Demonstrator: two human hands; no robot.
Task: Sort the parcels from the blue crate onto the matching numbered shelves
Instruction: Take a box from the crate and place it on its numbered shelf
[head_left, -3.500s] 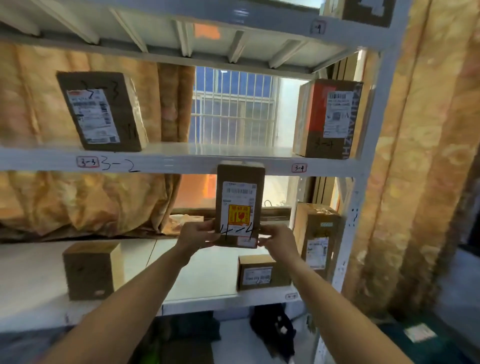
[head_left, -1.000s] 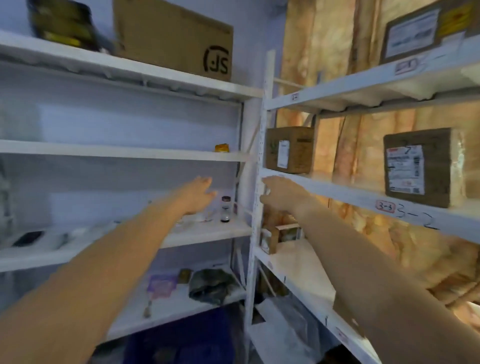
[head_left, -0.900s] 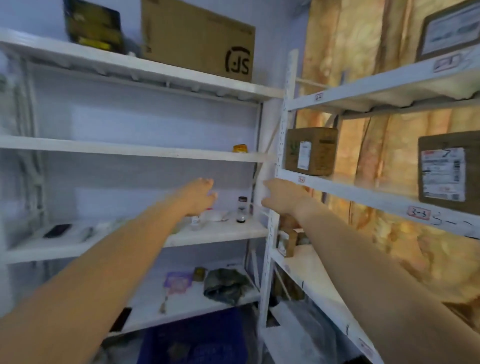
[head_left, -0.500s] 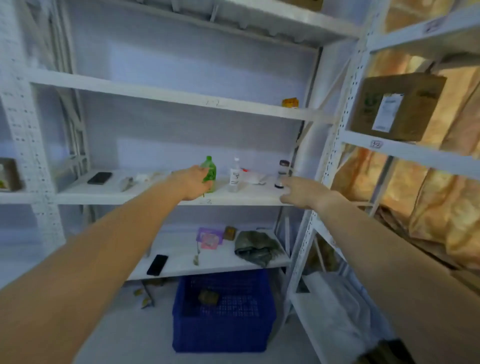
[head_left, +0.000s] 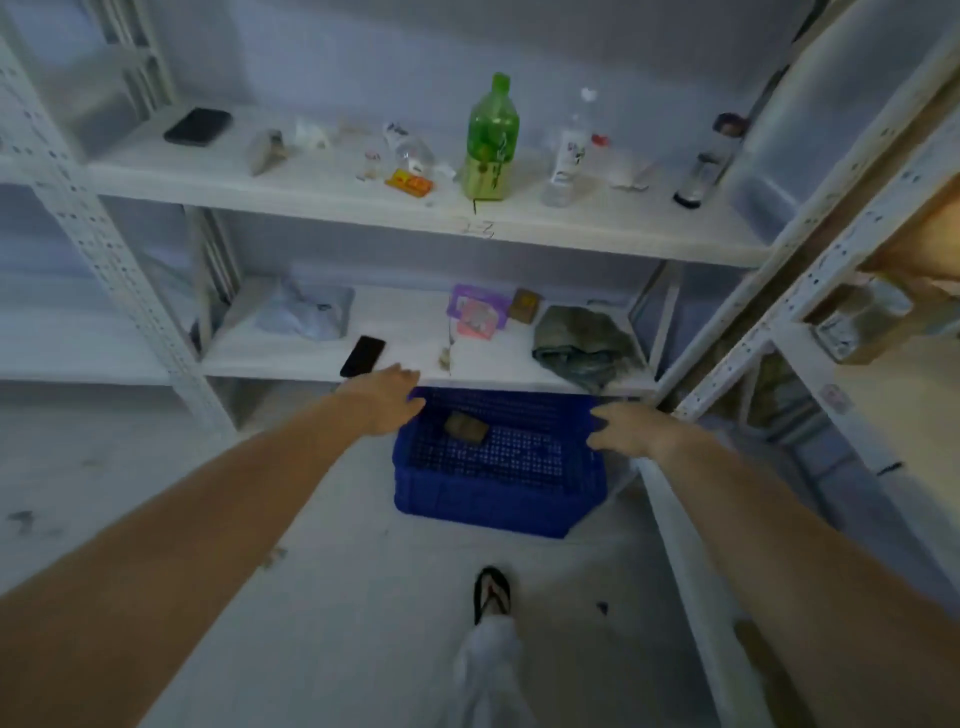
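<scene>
The blue crate sits on the floor under the lowest white shelf. One small brown parcel lies in its far left part. My left hand reaches out over the crate's left rim, fingers apart and empty. My right hand hovers over the crate's right rim, fingers apart and empty. Neither hand touches the parcel.
The lower shelf carries a black phone, a purple packet and a grey-green cloth. The shelf above holds a green bottle and small items. A second rack's posts stand at right. My sandalled foot is on the floor.
My view swung from the right-hand rack down to the blue crate. Both hands, earlier holding a parcel marked 4-4, are now empty and have dropped towards the crate.
</scene>
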